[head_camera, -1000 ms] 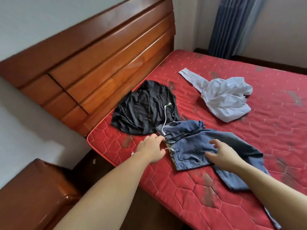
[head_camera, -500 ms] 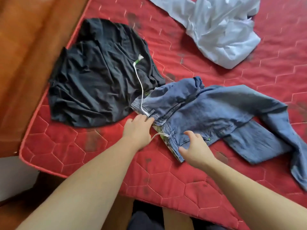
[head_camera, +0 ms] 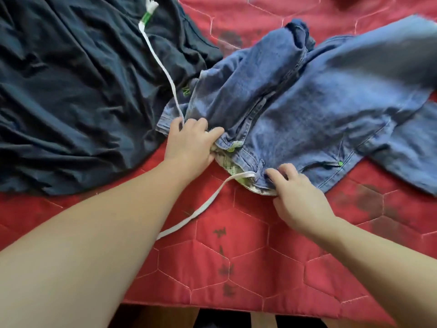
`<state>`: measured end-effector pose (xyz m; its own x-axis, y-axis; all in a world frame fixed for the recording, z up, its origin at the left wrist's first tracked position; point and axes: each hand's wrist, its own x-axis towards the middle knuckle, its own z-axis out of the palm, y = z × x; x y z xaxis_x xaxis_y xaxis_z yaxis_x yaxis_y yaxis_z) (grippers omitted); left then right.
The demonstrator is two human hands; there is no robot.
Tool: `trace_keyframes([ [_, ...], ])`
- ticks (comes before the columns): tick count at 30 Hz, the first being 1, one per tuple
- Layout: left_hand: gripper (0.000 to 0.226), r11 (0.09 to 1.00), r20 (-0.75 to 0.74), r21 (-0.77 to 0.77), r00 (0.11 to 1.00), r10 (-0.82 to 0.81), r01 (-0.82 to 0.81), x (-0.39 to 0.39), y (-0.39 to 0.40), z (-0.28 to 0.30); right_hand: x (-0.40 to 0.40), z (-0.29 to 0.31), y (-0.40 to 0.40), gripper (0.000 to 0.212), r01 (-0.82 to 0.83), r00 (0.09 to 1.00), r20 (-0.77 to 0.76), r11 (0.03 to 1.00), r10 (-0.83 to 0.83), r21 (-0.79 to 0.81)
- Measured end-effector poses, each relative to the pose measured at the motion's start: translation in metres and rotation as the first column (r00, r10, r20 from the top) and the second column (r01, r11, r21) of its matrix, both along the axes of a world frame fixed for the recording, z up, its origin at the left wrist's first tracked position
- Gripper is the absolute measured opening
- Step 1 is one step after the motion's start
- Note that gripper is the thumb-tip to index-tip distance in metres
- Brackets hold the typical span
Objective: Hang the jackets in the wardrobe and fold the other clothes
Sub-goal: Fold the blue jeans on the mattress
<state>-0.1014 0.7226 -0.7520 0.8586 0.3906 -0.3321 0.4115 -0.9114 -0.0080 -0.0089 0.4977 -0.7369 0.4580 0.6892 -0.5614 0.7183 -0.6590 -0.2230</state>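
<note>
Both hands, left hand and right hand, grip the jeans waistband between them; denim soft, moderately heavy, best held there

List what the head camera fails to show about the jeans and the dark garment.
- Jeans: legs run off the right edge; upper right part blurred.
- Dark garment: cut off at top and left, kind unclear.
- Left hand: fingertips buried in denim, grip partly hidden.
- White cord: top end cut off.

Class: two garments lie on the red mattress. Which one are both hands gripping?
The blue jeans: left hand and right hand grip their waistband; the dark garment lies untouched.
</note>
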Motion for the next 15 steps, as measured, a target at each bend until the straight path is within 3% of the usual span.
trace_keyframes([
  [4, 0.04, 0.993, -0.042, -0.109, 0.998, -0.049, 0.044, 0.0, -0.004, 0.012, 0.028, 0.001, -0.005, 0.008, 0.267, 0.962, -0.068, 0.961, -0.263, 0.069],
  [7, 0.042, 0.976, -0.117, -0.218, 0.992, -0.042, 0.015, 0.004, -0.029, 0.028, 0.048, 0.003, -0.039, 0.016, 0.405, 0.908, -0.132, 0.914, -0.398, 0.028],
  [11, 0.028, 0.91, -0.32, -0.41, 0.943, -0.09, -0.052, 0.014, -0.081, 0.05, 0.077, 0.025, -0.11, 0.018, 0.318, 0.944, -0.068, 0.945, -0.323, -0.08],
  [15, 0.015, 0.828, -0.347, -0.547, 0.934, -0.085, -0.128, 0.055, -0.127, 0.097, 0.113, 0.093, -0.153, 0.036, 0.179, 0.984, 0.025, 0.975, -0.177, -0.135],
])
